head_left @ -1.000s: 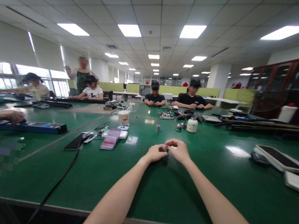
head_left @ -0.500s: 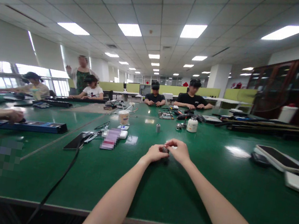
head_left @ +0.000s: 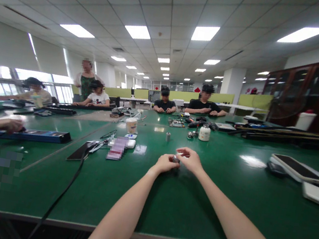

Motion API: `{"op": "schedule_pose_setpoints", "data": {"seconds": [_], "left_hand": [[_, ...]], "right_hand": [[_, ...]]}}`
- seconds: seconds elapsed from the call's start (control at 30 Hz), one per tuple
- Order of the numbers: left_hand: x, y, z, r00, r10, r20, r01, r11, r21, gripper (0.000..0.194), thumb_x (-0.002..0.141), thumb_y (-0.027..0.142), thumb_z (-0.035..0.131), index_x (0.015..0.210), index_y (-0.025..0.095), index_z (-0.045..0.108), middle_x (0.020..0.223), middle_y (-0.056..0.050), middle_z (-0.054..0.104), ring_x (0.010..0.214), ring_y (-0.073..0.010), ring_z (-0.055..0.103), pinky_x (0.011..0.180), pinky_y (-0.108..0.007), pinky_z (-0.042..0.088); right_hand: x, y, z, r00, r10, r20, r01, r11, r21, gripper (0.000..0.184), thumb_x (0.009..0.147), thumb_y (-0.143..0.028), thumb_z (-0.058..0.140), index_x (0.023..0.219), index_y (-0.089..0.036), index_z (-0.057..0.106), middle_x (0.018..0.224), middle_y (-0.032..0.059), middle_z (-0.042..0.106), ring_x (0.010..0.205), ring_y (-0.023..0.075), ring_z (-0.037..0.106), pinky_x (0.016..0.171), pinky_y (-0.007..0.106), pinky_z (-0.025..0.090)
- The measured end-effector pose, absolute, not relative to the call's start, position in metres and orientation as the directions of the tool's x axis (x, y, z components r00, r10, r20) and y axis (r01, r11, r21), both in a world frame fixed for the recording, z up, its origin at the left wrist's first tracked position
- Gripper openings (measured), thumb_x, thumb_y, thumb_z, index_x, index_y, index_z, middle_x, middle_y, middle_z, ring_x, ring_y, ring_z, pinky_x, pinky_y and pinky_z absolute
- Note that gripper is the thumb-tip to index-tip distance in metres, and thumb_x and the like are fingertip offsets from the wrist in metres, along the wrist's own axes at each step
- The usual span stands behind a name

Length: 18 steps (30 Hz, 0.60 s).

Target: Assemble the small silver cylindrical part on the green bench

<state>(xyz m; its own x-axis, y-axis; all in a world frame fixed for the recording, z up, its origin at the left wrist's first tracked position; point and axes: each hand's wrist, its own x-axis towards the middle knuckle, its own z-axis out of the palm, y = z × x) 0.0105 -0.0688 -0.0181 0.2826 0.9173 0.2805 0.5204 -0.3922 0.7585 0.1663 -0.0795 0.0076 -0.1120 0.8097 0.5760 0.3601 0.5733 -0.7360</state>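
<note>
A small, shiny, silver-grey metal-looking piece (head_left: 175,158) sits just below the frame's centre, largely covered by fingers, its full shape hidden. The bare left hand (head_left: 165,163) grasps it; the bare right hand (head_left: 191,160) curls over its upper right, whether pinching it I cannot tell. Above stands a small grey metallic cylinder (head_left: 168,136) on the glossy green tabletop (head_left: 192,212).

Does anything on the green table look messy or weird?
One thing: a black cord, left of the left hand, trails across the green table and over its near edge instead of lying coiled. No spill shows.
</note>
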Motion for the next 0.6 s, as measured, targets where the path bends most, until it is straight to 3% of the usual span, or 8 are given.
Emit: {"op": "schedule_pose_setpoints", "data": {"seconds": [0.13,0.33,0.6], "left_hand": [[0.011,-0.071,-0.016,0.277,0.916,0.290,0.520,-0.397,0.756,0.023,0.066,0.028,0.070,0.086,0.016,0.073,0.076,-0.001,0.071,0.074,-0.0161,0.063,0.072,-0.024,0.047],[0.011,-0.072,-0.017,0.226,0.924,0.309,0.508,-0.382,0.772,0.031,0.066,0.027,0.070,0.095,0.016,0.074,0.081,-0.003,0.072,0.076,-0.0162,0.065,0.074,-0.025,0.049],[0.009,-0.071,-0.017,0.180,0.926,0.332,0.522,-0.376,0.766,0.033,0.065,0.026,0.071,0.096,0.015,0.074,0.083,-0.005,0.073,0.076,-0.0171,0.065,0.075,-0.027,0.050]], "right_hand": [[0.165,-0.078,0.008,-0.151,0.812,0.564,0.311,0.581,-0.752,0.020,0.072,-0.022,0.066,0.091,-0.017,0.070,0.080,0.0070,0.074,0.075,0.0197,0.071,0.072,0.032,0.056],[0.184,-0.070,0.015,0.008,0.797,0.605,0.299,0.575,-0.761,0.018,0.071,-0.026,0.069,0.086,-0.016,0.069,0.083,0.0088,0.075,0.081,0.0220,0.071,0.080,0.036,0.055],[0.205,-0.053,-0.018,-0.139,0.934,0.328,0.444,0.355,-0.823,0.014,0.062,-0.009,0.072,0.074,-0.017,0.071,0.075,0.0065,0.075,0.076,0.0216,0.072,0.077,0.033,0.057]]}}
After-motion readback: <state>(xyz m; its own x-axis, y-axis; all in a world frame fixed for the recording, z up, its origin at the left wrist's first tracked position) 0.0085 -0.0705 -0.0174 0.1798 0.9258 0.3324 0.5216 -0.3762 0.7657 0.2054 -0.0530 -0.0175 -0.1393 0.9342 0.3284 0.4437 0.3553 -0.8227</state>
